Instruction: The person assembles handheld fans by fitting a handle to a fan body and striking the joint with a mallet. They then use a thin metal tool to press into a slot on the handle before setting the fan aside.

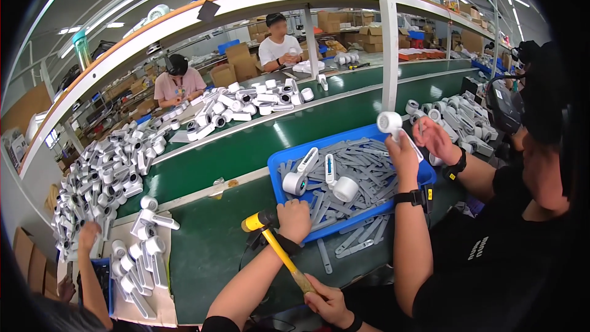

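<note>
My right hand is closed round the wooden lower end of a hammer with a yellow shaft and a yellow-and-black head. The hammer tilts up to the left, its head in front of my left forearm. My left hand is curled closed at the near left edge of a blue tray; what its fingers hold, if anything, is hidden. Grey plastic strips fill the tray. A white handheld fan lies on them just beyond my left hand, with another white fan to its right.
At the right, a co-worker's hands hold a white fan. Grey strips lie below the tray. Fans sit on cardboard at left, where another person's arm reaches. A green conveyor and shelf post stand beyond.
</note>
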Action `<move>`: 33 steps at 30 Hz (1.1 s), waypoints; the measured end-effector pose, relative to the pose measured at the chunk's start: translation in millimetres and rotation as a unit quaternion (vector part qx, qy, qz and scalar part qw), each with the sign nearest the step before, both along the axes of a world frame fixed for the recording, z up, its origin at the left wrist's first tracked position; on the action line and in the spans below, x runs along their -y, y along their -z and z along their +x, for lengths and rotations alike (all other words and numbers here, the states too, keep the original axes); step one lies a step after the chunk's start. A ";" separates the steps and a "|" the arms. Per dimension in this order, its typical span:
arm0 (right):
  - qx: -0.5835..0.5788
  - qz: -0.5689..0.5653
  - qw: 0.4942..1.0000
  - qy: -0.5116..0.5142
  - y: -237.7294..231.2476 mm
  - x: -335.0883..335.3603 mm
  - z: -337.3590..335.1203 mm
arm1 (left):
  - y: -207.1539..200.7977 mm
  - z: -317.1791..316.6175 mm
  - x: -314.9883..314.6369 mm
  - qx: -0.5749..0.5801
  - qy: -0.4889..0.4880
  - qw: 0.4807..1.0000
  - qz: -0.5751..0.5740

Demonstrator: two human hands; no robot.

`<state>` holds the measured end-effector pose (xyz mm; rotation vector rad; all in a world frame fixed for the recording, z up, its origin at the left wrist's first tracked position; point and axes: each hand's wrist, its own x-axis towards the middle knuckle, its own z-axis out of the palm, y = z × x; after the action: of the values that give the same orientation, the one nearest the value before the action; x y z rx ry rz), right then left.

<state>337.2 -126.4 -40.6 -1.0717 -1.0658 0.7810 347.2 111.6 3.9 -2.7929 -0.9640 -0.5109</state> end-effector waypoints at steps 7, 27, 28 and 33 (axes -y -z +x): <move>-0.033 0.079 0.996 0.011 -5.2 -3.5 0.2 | -17.2 36.2 -6.3 0.069 0.078 0.995 -0.007; -0.110 0.034 0.993 -0.029 -0.7 -6.2 -2.5 | -53.9 35.5 -67.3 0.118 0.262 0.952 0.110; -0.109 0.025 0.994 -0.012 -6.5 -3.0 -2.2 | -63.1 26.1 -56.9 0.130 0.220 0.965 0.056; -0.026 0.056 0.998 0.019 -3.8 -6.0 17.0 | -74.8 -83.0 -49.0 0.243 0.149 0.954 -0.094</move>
<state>354.2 -120.4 -36.9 -0.9696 -1.0306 0.7065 264.2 160.6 78.7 -3.0692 -0.6835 -1.2566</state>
